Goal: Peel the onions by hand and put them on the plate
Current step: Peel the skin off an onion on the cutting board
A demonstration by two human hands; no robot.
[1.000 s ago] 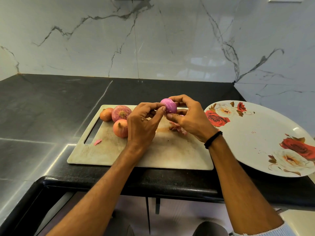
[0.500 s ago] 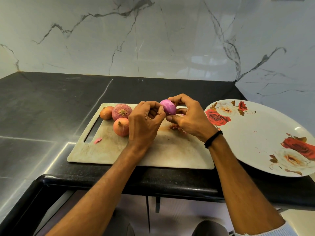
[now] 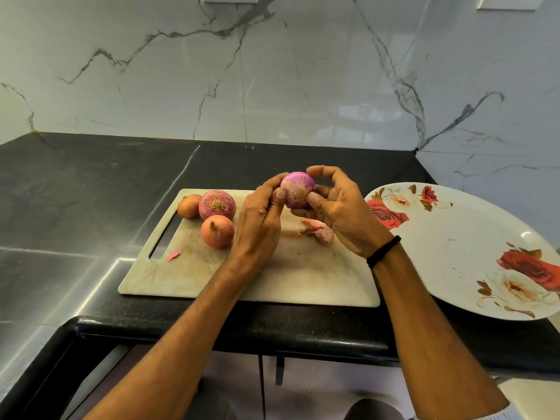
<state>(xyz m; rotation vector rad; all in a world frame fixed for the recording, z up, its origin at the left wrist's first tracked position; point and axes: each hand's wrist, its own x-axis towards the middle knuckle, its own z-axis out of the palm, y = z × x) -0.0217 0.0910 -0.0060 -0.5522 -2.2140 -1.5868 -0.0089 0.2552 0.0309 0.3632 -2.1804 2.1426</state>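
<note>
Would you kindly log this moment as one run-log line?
stage: peeling | left hand, right hand: gripping onion over board | three unpeeled onions on board | plate: no onions

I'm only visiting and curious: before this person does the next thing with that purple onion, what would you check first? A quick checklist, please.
1. Grip on the purple onion: ok. The left hand and right hand both pinch it.
2. Fully peeled: cannot tell. The near side looks glossy, root hairs remain, and the far side is hidden.
3. Room on the plate: ok. No onion lies on it.
4. Way to the plate: ok. Nothing stands between.
5. Peel scraps: ok. They lie on the cutting board.
6. All onions done: not ok. Three unpeeled onions wait on the board.
</note>
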